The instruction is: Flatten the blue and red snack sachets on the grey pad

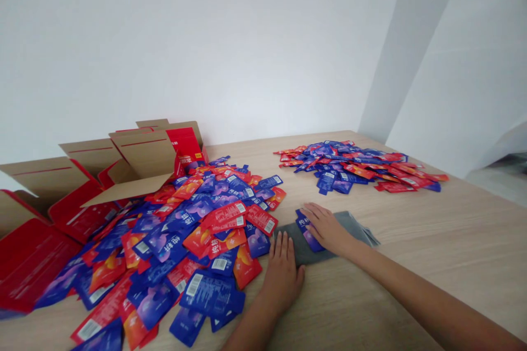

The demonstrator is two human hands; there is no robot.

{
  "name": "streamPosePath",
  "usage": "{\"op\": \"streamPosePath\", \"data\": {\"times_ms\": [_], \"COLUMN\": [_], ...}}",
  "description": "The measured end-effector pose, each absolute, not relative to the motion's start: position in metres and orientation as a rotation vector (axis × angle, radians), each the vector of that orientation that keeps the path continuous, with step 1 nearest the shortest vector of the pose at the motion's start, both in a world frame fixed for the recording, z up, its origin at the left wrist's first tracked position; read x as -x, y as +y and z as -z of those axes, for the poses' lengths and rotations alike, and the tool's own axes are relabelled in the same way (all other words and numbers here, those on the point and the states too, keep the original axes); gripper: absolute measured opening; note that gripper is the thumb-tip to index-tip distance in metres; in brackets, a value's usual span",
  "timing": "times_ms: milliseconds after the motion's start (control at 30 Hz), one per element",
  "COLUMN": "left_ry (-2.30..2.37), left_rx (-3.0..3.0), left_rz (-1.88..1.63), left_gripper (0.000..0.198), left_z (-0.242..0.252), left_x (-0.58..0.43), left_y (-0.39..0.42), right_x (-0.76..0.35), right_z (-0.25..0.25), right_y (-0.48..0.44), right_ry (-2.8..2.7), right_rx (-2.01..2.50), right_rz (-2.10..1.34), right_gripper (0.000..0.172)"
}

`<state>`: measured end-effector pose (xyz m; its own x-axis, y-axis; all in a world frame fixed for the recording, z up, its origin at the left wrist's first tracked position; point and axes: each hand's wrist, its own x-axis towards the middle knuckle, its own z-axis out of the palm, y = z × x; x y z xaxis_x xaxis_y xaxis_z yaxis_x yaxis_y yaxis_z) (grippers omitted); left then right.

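Note:
A flat grey plastic bag (302, 252), seemingly one of a thin stack, lies on the table beneath both hands. On top of it rests a blue-purple sachet (313, 242) with white print. My right hand (325, 228) lies across this sachet, fingers stretched out over its upper part and covering some of it. My left hand (283, 273) is flat at the bag's left end, fingers extended and touching it. Just left of that hand spreads a large heap of red, orange and blue sachets (197, 225).
Open red cardboard boxes (135, 156) with raised brown flaps stand at the left, behind and beside the heap. Farther back on the right is a second pile of sachets (349, 162). The wooden table (444, 241) meets a white wall (247, 55) behind.

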<state>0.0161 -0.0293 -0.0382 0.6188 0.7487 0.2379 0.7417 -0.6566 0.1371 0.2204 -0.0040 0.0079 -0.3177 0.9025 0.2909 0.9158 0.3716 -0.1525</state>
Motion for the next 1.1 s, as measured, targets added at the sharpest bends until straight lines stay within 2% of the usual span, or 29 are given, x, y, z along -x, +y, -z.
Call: {"op": "streamPosePath", "data": {"times_ms": [67, 167, 333, 567, 833, 1100], "left_ry": [1.288, 1.296, 1.292, 1.284, 1.307, 1.301], "left_rx": [-2.806, -2.809, -2.810, -2.807, -2.841, -2.843], "left_rz": [-0.435, -0.449, -0.491, -0.424, -0.544, -0.497], "left_gripper": [0.059, 0.060, 0.059, 0.060, 0.057, 0.058], "left_z": [0.039, 0.042, 0.044, 0.041, 0.047, 0.044], "left_x": [-0.017, -0.017, -0.016, -0.016, -0.017, -0.016], "left_y": [-0.029, -0.029, -0.029, -0.029, -0.029, -0.028], "right_x": [-0.216, -0.208, -0.218, -0.268, -0.214, -0.257], "right_z": [0.013, 0.032, 0.037, 0.050, 0.048, 0.035], "right_y": [-0.008, -0.014, -0.022, -0.019, -0.036, -0.031], "right_ry": [-2.207, -2.258, -2.300, -2.076, -2.246, -2.069], "right_rx": [1.764, 1.787, 1.767, 1.968, 1.674, 1.837], "right_rz": [0.031, -0.006, 0.063, 0.207, 0.170, 0.154], "right_gripper": [0.048, 0.049, 0.050, 0.051, 0.048, 0.043]}}
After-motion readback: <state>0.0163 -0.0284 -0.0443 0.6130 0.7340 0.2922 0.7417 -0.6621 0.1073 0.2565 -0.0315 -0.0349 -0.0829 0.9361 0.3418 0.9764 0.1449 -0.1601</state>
